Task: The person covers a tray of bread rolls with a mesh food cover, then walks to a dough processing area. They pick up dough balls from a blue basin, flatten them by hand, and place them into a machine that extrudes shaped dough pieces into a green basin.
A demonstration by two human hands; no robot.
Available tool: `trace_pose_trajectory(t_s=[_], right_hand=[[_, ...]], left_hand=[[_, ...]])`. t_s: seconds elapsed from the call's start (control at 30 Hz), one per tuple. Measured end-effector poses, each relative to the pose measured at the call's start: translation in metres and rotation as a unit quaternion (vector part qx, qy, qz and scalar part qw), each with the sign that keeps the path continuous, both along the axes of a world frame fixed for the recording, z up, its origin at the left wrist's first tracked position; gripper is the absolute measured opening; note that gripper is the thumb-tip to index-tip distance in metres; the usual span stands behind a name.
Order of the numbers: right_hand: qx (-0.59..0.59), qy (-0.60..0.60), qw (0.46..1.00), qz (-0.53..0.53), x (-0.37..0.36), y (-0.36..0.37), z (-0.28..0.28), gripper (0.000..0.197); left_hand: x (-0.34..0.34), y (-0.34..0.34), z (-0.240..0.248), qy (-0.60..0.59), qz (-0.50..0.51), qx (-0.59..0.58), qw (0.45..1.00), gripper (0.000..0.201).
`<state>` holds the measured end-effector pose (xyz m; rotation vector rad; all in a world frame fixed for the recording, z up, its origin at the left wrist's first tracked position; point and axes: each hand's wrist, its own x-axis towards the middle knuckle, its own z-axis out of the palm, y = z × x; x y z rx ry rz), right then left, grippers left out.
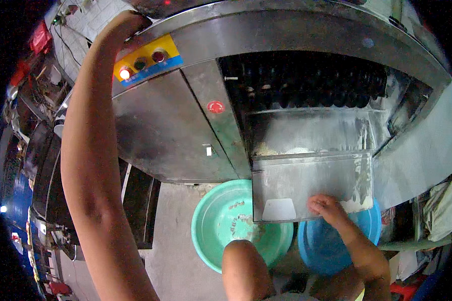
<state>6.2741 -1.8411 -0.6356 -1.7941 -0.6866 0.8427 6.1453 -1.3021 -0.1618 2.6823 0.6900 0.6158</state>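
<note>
the left hand [120,27] reaches up along a long raised forearm and rests on the top edge of a large stainless steel machine [171,125], just above a yellow and blue control panel [146,59] that carries three round buttons, one glowing. the fingers curl over the edge and out of sight, so i cannot tell how tightly they grip or whether they hold anything.

the right hand [328,206] lies low on the machine's sloping, flour-dusted steel outlet chute [306,183], fingers bent and pressed against the lower right part of the metal sheet near its bottom edge; it holds nothing that can be seen, only touches the chute. white residue clings to the chute beside the hand.

above the chute, a dark opening shows a row of black rollers [306,80]. a small red round sticker [215,106] sits on the steel panel to the left of the opening.

under the chute, on the grey concrete floor [176,251], stand two plastic basins side by side: a round green basin [213,226] with bits of pale dough in it, partly below the chute's left end, and a round blue basin [321,251] below the right hand. the person's knee [243,268] shows in front of the green basin.
</note>
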Motion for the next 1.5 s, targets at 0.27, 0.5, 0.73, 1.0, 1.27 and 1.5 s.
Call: trace_pose_trajectory(t_s=[0.27,0.5,0.73,1.0,1.27,1.5], right_hand=[[-0.002,0.138,0.990,-0.022,-0.019,-0.024,-0.031,0.026],[-0.025,0.153,0.987,-0.040,-0.028,-0.019,-0.039,0.024],[-0.058,0.100,0.993,-0.021,-0.042,-0.018,-0.027,0.025],[-0.057,0.145,0.988,-0.016,-0.066,-0.032,-0.051,0.028],[-0.022,0.221,0.974,-0.043,-0.087,-0.031,-0.072,0.030],[-0.059,0.159,0.985,-0.040,-0.089,-0.042,-0.055,0.029]], left_hand=[[-0.017,-0.004,-0.009,-0.123,0.006,-0.141,0.982,0.023],[-0.016,0.025,0.000,-0.144,0.042,-0.100,0.984,0.029],[0.030,0.059,-0.010,-0.007,0.062,0.098,0.993,0.025],[0.076,0.099,-0.003,0.161,0.101,0.344,0.919,0.024],[0.055,0.101,0.000,0.222,0.164,0.366,0.889,0.026],[0.035,0.077,0.002,0.079,0.089,0.198,0.973,0.025]])
